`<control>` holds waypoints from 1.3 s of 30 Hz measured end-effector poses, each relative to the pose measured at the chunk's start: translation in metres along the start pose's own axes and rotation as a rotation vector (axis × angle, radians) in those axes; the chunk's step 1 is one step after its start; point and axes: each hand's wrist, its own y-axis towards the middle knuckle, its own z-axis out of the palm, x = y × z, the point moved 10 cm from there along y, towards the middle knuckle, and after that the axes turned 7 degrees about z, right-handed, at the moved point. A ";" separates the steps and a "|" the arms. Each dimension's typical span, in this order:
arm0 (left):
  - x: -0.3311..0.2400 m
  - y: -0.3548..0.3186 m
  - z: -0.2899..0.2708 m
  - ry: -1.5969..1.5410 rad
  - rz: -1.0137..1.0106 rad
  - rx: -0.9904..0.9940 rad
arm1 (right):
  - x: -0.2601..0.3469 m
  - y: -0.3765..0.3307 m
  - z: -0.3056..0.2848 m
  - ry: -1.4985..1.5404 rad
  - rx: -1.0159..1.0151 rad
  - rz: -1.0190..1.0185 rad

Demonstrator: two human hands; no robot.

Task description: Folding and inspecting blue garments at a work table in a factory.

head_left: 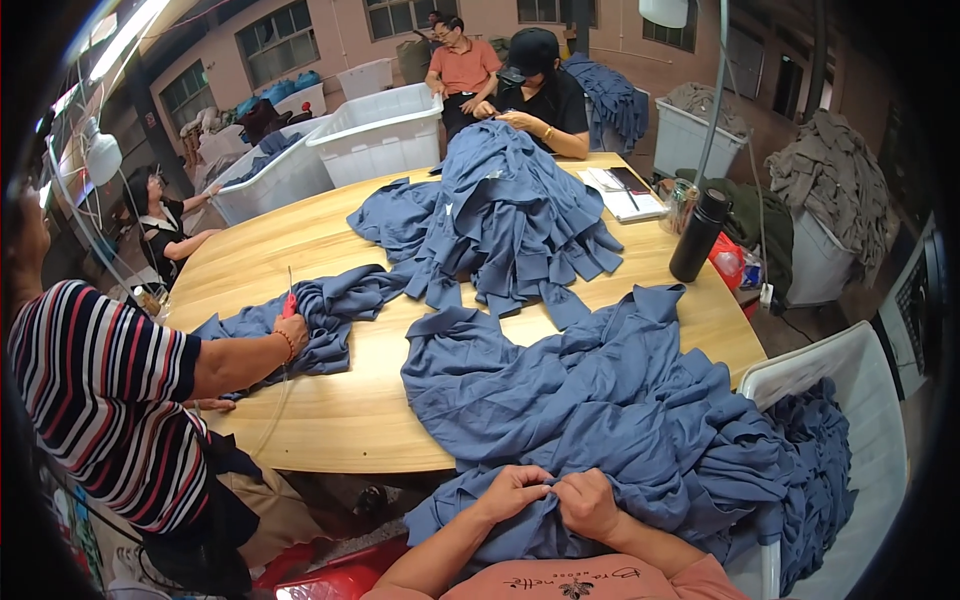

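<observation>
A blue garment [570, 385] lies spread over the near edge of the wooden table [390, 420] and down toward my lap. My left hand [515, 493] pinches its cloth between thumb and fingers. Close beside it, my right hand [587, 503] is closed on the same garment, the fingertips of both hands nearly meeting. Whatever small part lies between the fingertips is hidden. To the right, the cloth runs on into a heap of blue garments [815, 470] in a white plastic bin [885, 400].
A large pile of blue garments [500, 205] covers the table's far middle. A black bottle [700, 235] and a notebook [625, 195] stand near the right edge. At left, a co-worker in stripes [105, 390] holds a red-handled tool [290, 305] over blue cloth. Other people sit beyond.
</observation>
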 end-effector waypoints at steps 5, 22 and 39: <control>-0.002 -0.003 -0.002 0.076 0.085 -0.069 | -0.012 0.004 0.006 0.133 0.081 0.071; -0.085 -0.032 0.029 0.931 0.672 -0.362 | -0.026 -0.003 0.011 0.245 0.117 0.210; -0.127 -0.052 0.035 1.120 0.611 -0.400 | 0.037 -0.011 -0.084 0.234 -0.348 -0.095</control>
